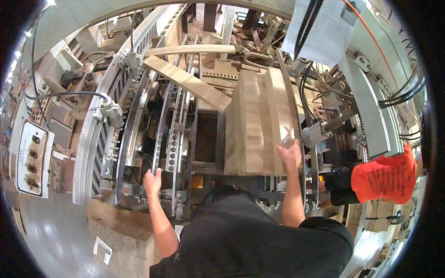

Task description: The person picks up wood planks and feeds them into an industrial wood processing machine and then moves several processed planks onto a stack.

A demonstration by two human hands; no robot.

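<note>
My left hand (152,184) is closed at the near end of a metal rail (160,139), its fingers curled against it. My right hand (290,155) rests on the near right part of a stack of wooden boards (254,125), with thumb and forefinger spread apart. The boards stand side by side on the machine, and a lighter one (279,106) forms the right side of the stack. A loose wooden plank (187,83) lies slantwise across the rails to the left, its near end close to the stack. Behind it, another plank (194,49) lies crosswise.
A striped metal beam (99,153) with clamps runs along the left, near a panel of dark knobs (33,160). On the right are a cylinder (317,134), cables and a red-orange cloth (384,178). Stacked wood blocks (118,227) stand at the lower left.
</note>
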